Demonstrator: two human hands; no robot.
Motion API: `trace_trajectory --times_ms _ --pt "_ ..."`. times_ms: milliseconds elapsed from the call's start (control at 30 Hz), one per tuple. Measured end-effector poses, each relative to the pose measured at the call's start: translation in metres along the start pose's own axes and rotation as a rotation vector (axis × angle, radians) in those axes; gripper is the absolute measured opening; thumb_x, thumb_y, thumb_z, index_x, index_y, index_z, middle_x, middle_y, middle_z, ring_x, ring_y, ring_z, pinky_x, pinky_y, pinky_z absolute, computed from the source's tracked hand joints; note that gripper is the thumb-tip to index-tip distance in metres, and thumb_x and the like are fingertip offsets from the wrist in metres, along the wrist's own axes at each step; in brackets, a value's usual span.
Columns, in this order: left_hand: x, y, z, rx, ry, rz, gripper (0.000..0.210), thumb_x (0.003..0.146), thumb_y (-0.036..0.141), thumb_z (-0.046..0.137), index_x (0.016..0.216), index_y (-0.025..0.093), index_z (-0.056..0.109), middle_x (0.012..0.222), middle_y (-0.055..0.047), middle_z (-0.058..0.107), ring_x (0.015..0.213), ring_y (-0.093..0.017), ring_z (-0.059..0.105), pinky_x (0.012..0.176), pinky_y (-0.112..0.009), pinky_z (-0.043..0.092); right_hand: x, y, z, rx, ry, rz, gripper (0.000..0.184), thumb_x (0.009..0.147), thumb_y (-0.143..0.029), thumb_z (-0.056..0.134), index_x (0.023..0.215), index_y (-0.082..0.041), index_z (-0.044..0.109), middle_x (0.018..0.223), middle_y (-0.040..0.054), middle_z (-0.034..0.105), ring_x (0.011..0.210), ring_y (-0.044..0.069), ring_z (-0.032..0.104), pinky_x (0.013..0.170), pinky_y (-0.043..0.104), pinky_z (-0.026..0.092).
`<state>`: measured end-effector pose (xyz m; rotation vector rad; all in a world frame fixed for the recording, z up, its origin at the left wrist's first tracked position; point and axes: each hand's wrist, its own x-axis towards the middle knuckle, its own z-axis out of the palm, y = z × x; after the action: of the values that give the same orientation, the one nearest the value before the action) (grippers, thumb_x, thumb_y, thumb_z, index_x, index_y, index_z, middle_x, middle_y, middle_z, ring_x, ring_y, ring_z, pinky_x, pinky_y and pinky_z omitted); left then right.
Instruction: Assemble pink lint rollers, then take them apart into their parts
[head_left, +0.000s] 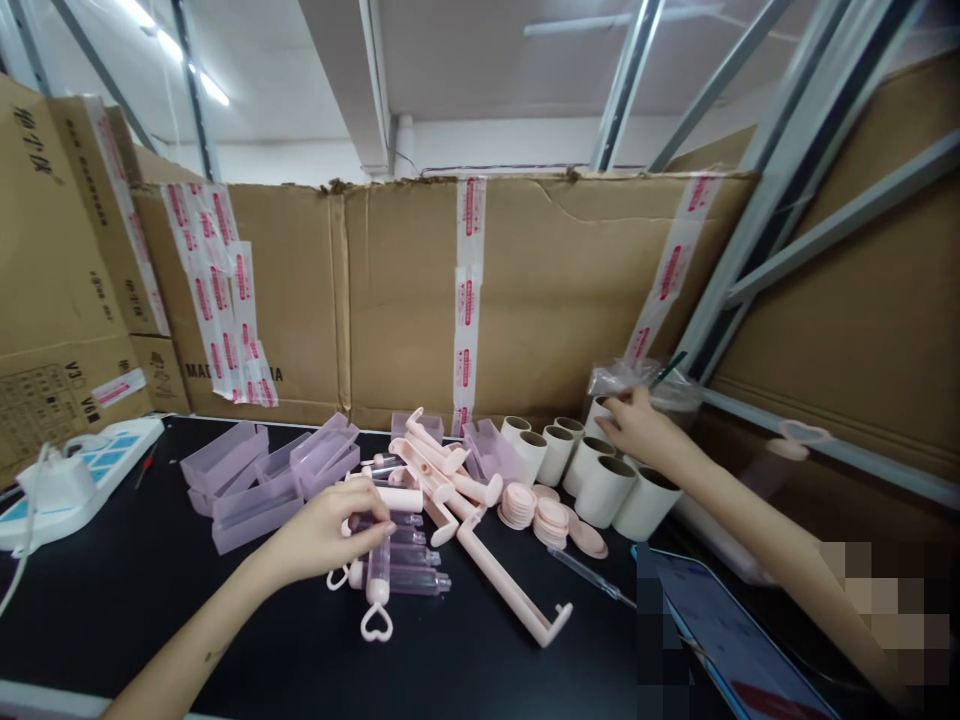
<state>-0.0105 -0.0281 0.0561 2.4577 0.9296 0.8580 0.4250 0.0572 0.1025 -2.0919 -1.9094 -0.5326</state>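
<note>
My left hand (341, 530) is closed, fingertips pinching a clear tube with a pink heart-shaped ring (376, 622) at its end. Beneath and beside it lie several similar clear tubes (416, 580). A pale pink cylinder (401, 499) is just beyond the fingers. At the back right, my right hand (637, 428) has its fingers closed at the rim of a white cardboard tube (596, 418); other white tubes (604, 495) stand in front of it. A thin dark green stick (669, 369) shows behind this hand; whether it is held, I cannot tell.
Pink plastic hooked arms (510, 585) lie piled mid-table, with pink discs (517, 506) stacked beside them. Lilac trays (255, 510) sit at left, near a power strip (112, 470). A phone (739, 630) lies front right; a clear plastic bag (679, 390) is behind the tubes. Cardboard (397, 300) walls the back.
</note>
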Motion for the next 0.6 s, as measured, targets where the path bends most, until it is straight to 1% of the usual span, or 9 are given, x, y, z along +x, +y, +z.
trace_trajectory --times_ms 100,233,300,433,500,533,600 --pt "-0.001 -0.005 0.008 0.122 0.003 -0.044 0.018 0.083 0.032 0.049 0.082 0.019 0.062 0.079 -0.002 0.057 0.073 -0.015 0.053 0.067 -0.025 0.041 0.001 0.001 0.001 -0.016 -0.049 0.008 0.032 0.09 -0.028 0.04 0.107 -0.007 0.057 0.12 0.0234 0.044 0.09 0.029 0.061 0.076 0.037 0.042" --pt "-0.002 -0.01 0.023 0.304 -0.01 -0.084 0.024 0.083 0.041 0.048 0.092 0.021 0.058 0.09 -0.002 0.058 0.076 -0.017 0.056 0.069 -0.027 0.042 0.008 0.009 0.005 -0.013 -0.16 0.045 0.025 0.088 -0.029 0.052 0.108 -0.015 0.057 0.117 0.0103 0.054 0.096 0.021 0.058 0.081 0.038 0.047" --pt "-0.001 -0.01 0.028 0.356 -0.035 -0.111 0.028 0.083 0.046 0.046 0.095 0.021 0.056 0.092 -0.003 0.06 0.079 -0.019 0.058 0.072 -0.029 0.042 0.009 0.013 0.007 0.003 -0.216 0.047 0.025 0.088 -0.031 0.054 0.11 -0.019 0.056 0.113 0.0061 0.058 0.096 0.019 0.058 0.08 0.038 0.049" --pt "0.0 -0.007 0.033 0.442 -0.048 -0.29 0.044 0.079 0.06 0.044 0.099 0.021 0.054 0.076 -0.004 0.064 0.078 -0.025 0.062 0.067 -0.031 0.043 0.009 0.012 0.009 0.064 -0.298 0.027 0.024 0.088 -0.03 0.053 0.109 -0.019 0.058 0.111 0.0049 0.059 0.095 0.02 0.059 0.078 0.035 0.05" --pt "0.001 -0.004 0.035 0.46 -0.05 -0.364 0.049 0.078 0.062 0.043 0.103 0.022 0.053 0.072 -0.004 0.064 0.078 -0.027 0.063 0.066 -0.032 0.043 0.009 0.009 0.008 0.102 -0.292 0.031 0.024 0.088 -0.03 0.053 0.109 -0.019 0.057 0.112 0.0052 0.058 0.095 0.02 0.059 0.078 0.035 0.05" --pt "0.001 -0.003 0.036 0.457 -0.051 -0.383 0.048 0.078 0.061 0.044 0.104 0.021 0.052 0.071 -0.004 0.064 0.078 -0.028 0.064 0.066 -0.032 0.043 0.01 0.007 0.007 0.123 -0.269 0.038 0.025 0.088 -0.03 0.053 0.11 -0.018 0.057 0.112 0.0056 0.058 0.094 0.02 0.059 0.077 0.036 0.051" --pt "0.001 -0.001 0.036 0.433 -0.051 -0.406 0.042 0.079 0.054 0.046 0.105 0.022 0.051 0.07 -0.003 0.065 0.076 -0.026 0.064 0.064 -0.031 0.042 0.01 0.003 0.005 0.169 -0.151 0.064 0.027 0.088 -0.03 0.054 0.112 -0.018 0.055 0.113 0.0062 0.058 0.094 0.02 0.059 0.077 0.037 0.051"
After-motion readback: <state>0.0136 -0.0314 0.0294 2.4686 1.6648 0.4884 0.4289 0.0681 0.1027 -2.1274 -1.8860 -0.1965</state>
